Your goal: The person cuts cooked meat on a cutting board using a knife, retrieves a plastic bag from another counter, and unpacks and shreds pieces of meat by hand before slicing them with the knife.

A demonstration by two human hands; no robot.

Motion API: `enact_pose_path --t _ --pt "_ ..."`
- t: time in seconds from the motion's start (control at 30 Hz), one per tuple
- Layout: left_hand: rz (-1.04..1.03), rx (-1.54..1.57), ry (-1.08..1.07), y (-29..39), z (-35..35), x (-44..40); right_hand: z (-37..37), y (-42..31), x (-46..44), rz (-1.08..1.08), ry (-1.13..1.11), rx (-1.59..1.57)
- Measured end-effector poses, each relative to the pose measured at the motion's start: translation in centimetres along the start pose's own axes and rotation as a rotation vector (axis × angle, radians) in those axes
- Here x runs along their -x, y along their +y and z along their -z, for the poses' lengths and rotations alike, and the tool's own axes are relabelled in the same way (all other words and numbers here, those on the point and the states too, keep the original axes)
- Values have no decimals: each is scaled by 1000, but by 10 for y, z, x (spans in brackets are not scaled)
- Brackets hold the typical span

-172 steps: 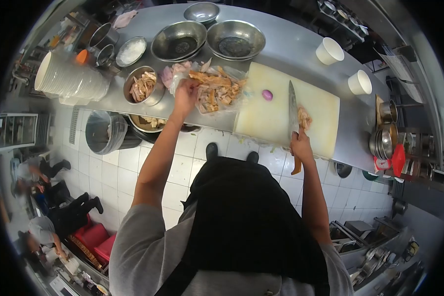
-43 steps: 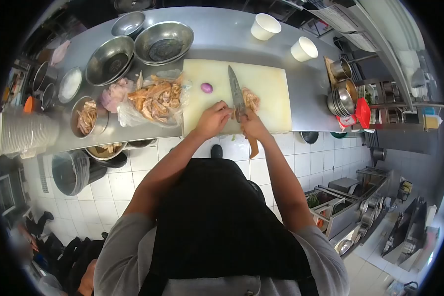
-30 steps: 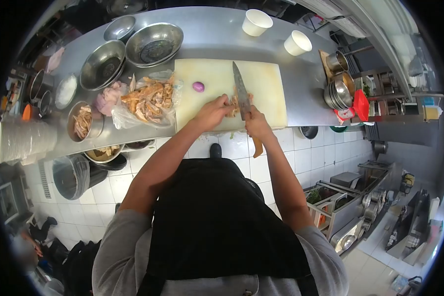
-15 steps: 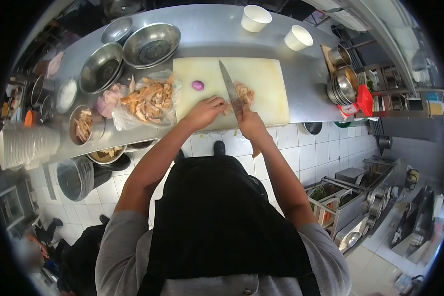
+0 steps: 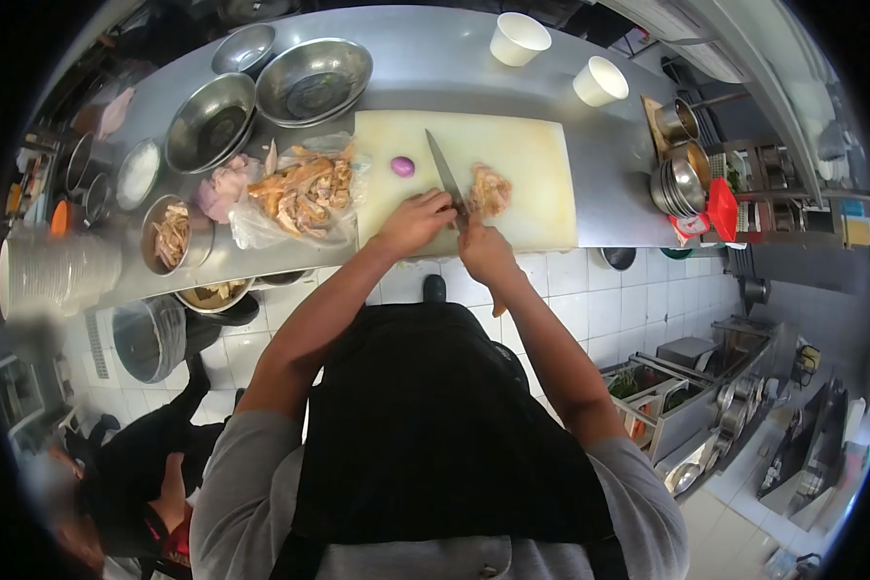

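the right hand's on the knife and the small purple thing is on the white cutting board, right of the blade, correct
Not quite: the head view shows the small purple thing left of the knife blade. It is on the white cutting board, and the right hand does hold the knife.

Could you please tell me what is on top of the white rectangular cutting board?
A small purple onion-like oval and a heap of chopped brownish meat. The right hand holds a long steel knife there; whatever lies under the left hand is covered.
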State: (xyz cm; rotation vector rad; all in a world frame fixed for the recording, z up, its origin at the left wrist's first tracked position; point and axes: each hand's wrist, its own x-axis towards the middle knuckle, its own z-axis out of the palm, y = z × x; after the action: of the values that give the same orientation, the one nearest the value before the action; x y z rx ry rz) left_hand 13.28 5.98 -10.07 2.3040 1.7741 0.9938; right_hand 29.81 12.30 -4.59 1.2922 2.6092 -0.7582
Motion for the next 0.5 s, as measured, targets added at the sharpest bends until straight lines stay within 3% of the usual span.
enact_pose_path --t 0.1,0.2,0.5 --pt "-51 -15 63 -3 -5 0 -8 4 -5 -31 -40 73" --pt "-27 23 57 -3 -6 1 -16 9 -5 102 64 66" --pt "10 37 8 -3 -6 2 -12 -8 -2 2 21 7"
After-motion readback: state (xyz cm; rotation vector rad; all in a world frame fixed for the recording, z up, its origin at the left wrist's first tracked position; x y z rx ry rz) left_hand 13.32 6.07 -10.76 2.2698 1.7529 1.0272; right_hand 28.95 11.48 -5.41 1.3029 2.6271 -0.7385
